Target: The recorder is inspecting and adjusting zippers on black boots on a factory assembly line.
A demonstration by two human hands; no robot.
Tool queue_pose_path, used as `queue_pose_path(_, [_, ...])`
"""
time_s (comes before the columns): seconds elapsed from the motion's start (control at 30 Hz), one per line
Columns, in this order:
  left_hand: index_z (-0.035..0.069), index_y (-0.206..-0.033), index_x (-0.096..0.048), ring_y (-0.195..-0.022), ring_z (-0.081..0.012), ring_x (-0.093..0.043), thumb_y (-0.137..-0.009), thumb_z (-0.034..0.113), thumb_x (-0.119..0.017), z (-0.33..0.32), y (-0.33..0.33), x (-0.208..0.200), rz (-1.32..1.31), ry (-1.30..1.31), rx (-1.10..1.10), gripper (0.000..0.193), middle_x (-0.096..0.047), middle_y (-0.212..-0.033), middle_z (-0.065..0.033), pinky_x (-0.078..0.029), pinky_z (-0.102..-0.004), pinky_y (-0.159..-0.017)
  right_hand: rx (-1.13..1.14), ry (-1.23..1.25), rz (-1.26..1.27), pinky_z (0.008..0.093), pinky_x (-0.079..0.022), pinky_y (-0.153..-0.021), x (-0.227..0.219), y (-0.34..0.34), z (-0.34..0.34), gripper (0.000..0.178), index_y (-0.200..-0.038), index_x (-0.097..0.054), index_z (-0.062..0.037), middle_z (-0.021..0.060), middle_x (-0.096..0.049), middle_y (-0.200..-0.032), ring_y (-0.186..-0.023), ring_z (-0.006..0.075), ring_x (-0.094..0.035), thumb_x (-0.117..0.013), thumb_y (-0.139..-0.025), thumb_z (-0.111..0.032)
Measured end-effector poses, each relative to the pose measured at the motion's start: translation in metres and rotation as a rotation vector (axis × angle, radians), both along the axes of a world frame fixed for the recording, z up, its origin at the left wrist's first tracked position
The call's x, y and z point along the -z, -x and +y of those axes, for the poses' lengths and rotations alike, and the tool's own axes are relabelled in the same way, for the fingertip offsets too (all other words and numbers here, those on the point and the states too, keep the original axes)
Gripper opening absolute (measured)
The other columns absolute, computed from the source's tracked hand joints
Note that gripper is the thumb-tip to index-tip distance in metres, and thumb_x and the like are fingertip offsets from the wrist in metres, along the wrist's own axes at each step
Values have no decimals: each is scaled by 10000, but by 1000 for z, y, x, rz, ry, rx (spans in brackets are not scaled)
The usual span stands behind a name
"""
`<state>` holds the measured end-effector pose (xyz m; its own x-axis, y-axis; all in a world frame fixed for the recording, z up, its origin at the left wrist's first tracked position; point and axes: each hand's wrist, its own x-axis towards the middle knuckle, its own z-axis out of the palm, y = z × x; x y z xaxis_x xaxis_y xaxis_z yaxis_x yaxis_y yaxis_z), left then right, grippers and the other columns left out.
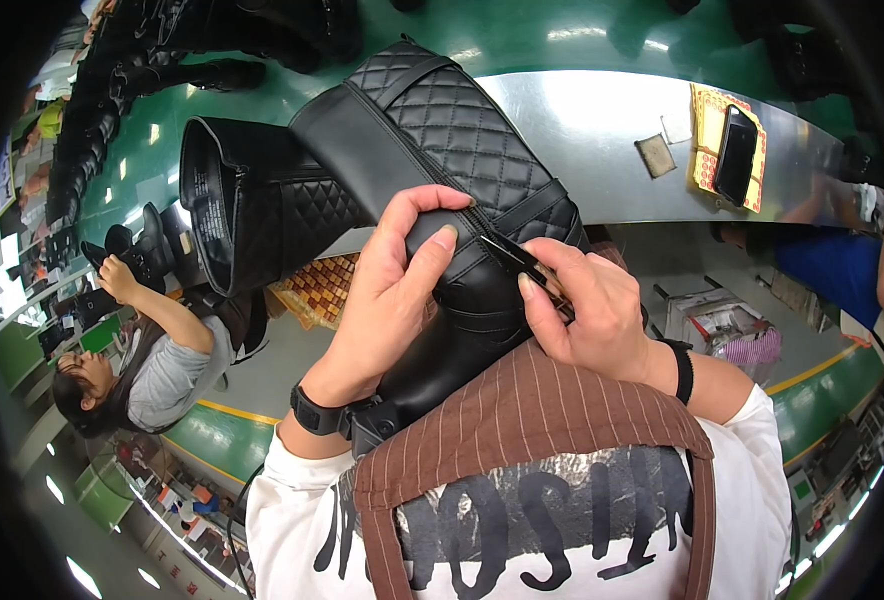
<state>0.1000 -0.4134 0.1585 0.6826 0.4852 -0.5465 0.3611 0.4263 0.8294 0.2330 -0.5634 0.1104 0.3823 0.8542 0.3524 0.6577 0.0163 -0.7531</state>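
Clamped with left hand on black boot by its zip, with right hand on pointed tool. Likely soft-shafted, slightly slick; best held along zip edge.

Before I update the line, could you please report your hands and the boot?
Left hand on black quilted boot, beside zipper. Right hand gripping pointed tool near zipper. Second boot alongside, not blocking hands.

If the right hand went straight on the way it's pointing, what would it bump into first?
The black boot, likely at its zipper, with the pointed tool in the right hand leading; whether its tip touches is hard to tell.
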Motion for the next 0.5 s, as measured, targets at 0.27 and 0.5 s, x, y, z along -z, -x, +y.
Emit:
queue_pose_path(0.27, [17,-1295,-506,-1018,-56,-554,-1022,100,-502,2,0,-1,34,-37,17,286,-593,-1133,-27,-434,-212,-924,28,-21,129,321,-443,-519,5,2,1,296,-1111,-622,10,67,-653,-746,-528,199,-583,-712,-841,-69])
queue_pose_path(0.5, [25,-1296,-508,-1017,-60,-561,-1020,91,-492,4,-1,0,8,5,-34,284,-601,-1138,-31,-445,-210,-913,11,52,101,333,-444,-532,-3,-5,0,284,-1113,-618,5,66,-608,-702,-557,209,-581,-704,-858,-83])
